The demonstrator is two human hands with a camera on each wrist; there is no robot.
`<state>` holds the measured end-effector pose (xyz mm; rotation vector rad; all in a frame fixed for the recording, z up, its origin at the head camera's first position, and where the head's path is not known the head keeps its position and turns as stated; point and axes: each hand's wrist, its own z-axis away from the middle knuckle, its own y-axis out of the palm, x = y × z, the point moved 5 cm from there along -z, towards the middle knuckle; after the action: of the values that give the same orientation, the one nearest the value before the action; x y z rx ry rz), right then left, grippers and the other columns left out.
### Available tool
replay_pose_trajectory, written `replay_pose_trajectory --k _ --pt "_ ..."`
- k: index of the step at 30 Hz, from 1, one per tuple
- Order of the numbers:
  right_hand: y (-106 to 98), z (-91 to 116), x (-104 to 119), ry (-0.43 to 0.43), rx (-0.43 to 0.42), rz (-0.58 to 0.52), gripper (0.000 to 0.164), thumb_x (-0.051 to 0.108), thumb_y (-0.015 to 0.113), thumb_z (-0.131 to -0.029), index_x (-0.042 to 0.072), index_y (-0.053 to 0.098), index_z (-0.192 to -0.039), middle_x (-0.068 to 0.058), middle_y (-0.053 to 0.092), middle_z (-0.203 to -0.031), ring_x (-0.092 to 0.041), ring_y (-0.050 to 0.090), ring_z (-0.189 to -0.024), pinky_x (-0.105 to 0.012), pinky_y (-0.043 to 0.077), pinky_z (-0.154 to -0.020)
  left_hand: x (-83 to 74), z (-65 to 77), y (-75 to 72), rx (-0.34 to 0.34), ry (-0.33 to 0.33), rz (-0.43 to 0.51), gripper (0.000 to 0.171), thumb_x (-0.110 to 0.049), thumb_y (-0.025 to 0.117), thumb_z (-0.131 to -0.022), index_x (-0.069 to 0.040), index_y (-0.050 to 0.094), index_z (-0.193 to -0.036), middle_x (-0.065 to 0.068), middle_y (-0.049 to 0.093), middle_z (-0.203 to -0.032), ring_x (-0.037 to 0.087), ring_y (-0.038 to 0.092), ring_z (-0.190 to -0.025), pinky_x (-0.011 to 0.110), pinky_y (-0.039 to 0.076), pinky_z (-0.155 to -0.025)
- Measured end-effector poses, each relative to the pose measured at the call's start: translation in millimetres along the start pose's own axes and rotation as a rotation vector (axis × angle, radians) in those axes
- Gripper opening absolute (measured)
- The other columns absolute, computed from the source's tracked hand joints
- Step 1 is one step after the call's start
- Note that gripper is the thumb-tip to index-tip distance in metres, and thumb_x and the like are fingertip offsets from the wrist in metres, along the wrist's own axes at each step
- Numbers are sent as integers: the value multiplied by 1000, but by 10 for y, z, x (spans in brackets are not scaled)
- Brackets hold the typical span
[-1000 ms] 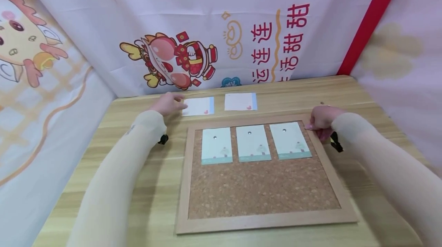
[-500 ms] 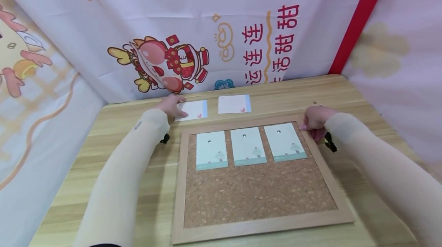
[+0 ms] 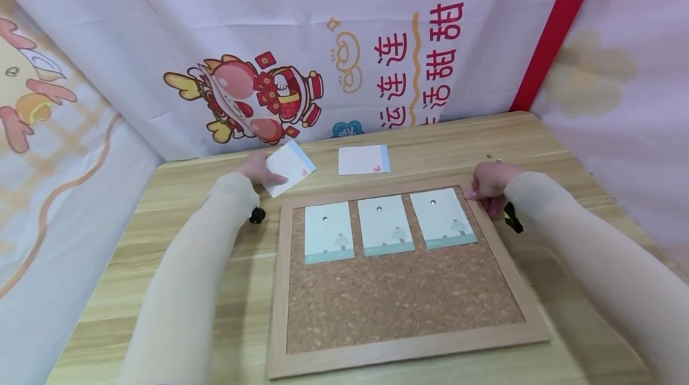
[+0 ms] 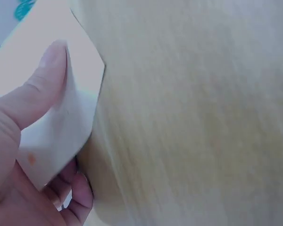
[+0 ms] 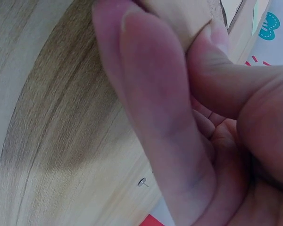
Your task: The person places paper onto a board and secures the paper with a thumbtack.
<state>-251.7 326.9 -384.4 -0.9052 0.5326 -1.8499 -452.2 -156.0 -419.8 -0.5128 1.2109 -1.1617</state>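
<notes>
My left hand point(image 3: 258, 170) pinches a white paper card point(image 3: 290, 167) with a blue strip along one edge. In the left wrist view the thumb lies on top of the card point(image 4: 80, 89) and the other fingers are under it. The card is tilted at an angle at the back left of the table. My right hand point(image 3: 491, 185) grips the wooden frame of the corkboard point(image 3: 404, 301) by its upper right corner, thumb on the frame point(image 5: 188, 21) and fingers at its side. Three pale cards, the middle one point(image 3: 384, 229) among them, are pinned in a row across the upper cork.
A second white card with a blue strip point(image 3: 363, 159) lies flat behind the board. A loose thumbtack point(image 5: 142, 182) rests on the wooden table point(image 3: 237, 313) near my right hand. Printed cloth point(image 3: 301, 26) hangs along the back and sides.
My left hand has reached the left white card, taken hold of it and turned it askew toward the left. The right hand stays on the frame corner. The head view has shifted slightly.
</notes>
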Motion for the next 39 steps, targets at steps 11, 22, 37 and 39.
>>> replay_pose_trajectory --k 11,22,37,39 --pt "6 -49 8 -13 2 22 26 18 56 -102 -3 61 -88 -16 66 -76 -21 69 -63 -34 57 -62 -6 502 -431 -207 96 285 38 -20 78 -86 -1 68 -118 17 66 -116 25 57 -95 37 49 -76" --pt "47 -51 -11 -31 14 29 27 18 58 -102 -2 62 -84 -14 67 -72 -21 68 -62 -35 57 -62 -373 1436 -688 -358 278 557 43 -26 76 -89 -4 65 -124 14 63 -125 18 64 -98 28 56 -70" --pt "44 45 17 -46 -10 5 27 19 54 -103 -3 58 -88 -15 65 -74 -22 68 -62 -35 57 -61 -869 2661 -395 -426 634 341 12 -9 79 -85 -14 79 -96 -2 74 -97 9 69 -88 23 55 -75" --pt "45 58 28 -48 -10 4 27 19 54 -104 -4 58 -89 -15 65 -75 -22 69 -63 -36 57 -61 -910 2752 -284 -382 690 344 16 -2 77 -85 -12 79 -98 0 73 -97 12 70 -89 26 55 -76"
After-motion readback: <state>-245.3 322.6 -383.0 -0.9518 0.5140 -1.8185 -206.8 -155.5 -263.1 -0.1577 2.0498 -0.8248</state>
